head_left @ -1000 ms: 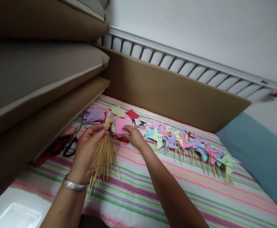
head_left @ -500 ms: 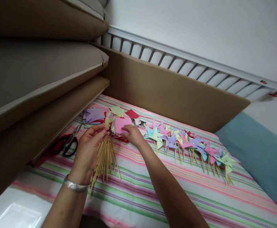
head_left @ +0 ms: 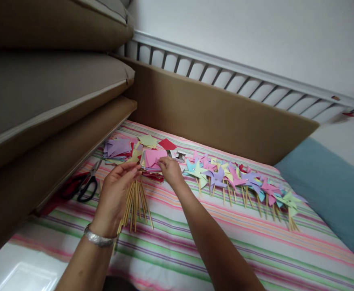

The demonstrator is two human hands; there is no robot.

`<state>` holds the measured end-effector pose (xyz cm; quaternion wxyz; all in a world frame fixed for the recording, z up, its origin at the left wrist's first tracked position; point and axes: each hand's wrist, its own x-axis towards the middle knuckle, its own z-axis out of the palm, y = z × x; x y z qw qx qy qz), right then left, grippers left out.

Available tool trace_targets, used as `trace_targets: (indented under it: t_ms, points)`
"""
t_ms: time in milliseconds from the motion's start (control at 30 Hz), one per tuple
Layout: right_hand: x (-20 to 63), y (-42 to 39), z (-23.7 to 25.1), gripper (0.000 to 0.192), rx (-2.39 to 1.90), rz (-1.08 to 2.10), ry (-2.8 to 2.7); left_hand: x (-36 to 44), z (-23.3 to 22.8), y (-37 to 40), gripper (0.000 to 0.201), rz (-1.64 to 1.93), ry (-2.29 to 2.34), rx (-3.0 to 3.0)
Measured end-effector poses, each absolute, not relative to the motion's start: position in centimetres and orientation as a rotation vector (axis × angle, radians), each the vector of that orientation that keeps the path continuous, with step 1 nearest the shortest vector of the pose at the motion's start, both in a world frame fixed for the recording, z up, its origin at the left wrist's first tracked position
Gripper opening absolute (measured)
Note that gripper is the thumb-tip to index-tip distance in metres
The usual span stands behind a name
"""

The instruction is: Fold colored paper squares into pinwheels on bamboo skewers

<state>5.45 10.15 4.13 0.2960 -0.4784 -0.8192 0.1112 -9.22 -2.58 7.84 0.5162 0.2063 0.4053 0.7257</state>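
Note:
My right hand [head_left: 170,170] pinches the near right edge of a pink paper square [head_left: 153,157], which sits turned on a pile of coloured paper. My left hand [head_left: 119,184], with a silver bangle at the wrist, hovers just left of that pile. Its thumb and fingertips come together; whatever is between them is too small to make out. Below it, a fanned bundle of thin wooden sticks [head_left: 134,206] lies on the striped cloth [head_left: 177,242], its top ends partly hidden by the left hand.
Scissors [head_left: 87,188] with dark handles lie at left, beside stacked cushions [head_left: 58,93]. Behind my hands are a purple-topped paper pile [head_left: 116,148], pale yellow squares [head_left: 147,140] and a red square [head_left: 167,144]. Paper pinwheels [head_left: 216,179] on sticks line the right. A brown board [head_left: 213,117] stands behind.
My right fingers have lifted a little and drawn the top pink square askew on the pile. My left hand stays nearly in place, and the view has shifted slightly.

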Motion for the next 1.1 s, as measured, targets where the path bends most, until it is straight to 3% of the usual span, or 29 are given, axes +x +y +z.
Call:
trace_targets:
  t_ms: [133, 333, 467, 600, 733, 967, 1100]
  points:
    - [7.5, 7.3, 5.7, 0.023, -1.217, 0.135, -1.880, -7.5, 6.9, -2.2, 0.023, 1.565, 0.907, 0.501]
    - [12.4, -0.5, 4.7, 0.021, -1.055, 0.118, -1.770, -3.8, 5.7, -1.8, 0.037, 1.135, 0.720, 0.287]
    - [14.0, -2.8, 2.8, 0.022, -1.041, 0.195, -1.824, -1.3, 4.9, -1.5, 0.019, 1.205, 0.688, 0.193]
    - [14.7, -2.6, 2.5, 0.023, -1.049, 0.269, -1.858, 0.3, 4.4, -1.1, 0.021, 1.291, 0.770, 0.174]
    - [15.4, -1.9, 2.2, 0.020, -1.179, 0.543, -1.624, 0.7, 4.5, -0.5, 0.021, 1.344, 0.789, 0.133]
    - [14.7, -1.3, 1.3, 0.026, -1.142, 1.359, -0.910, 1.2, 4.4, -0.2, 0.018, 1.342, 0.783, 0.191]
    - [13.5, -1.5, 1.2, 0.025, -1.097, 1.500, -0.779, 1.9, 4.0, -0.4, 0.021, 1.311, 0.785, 0.243]
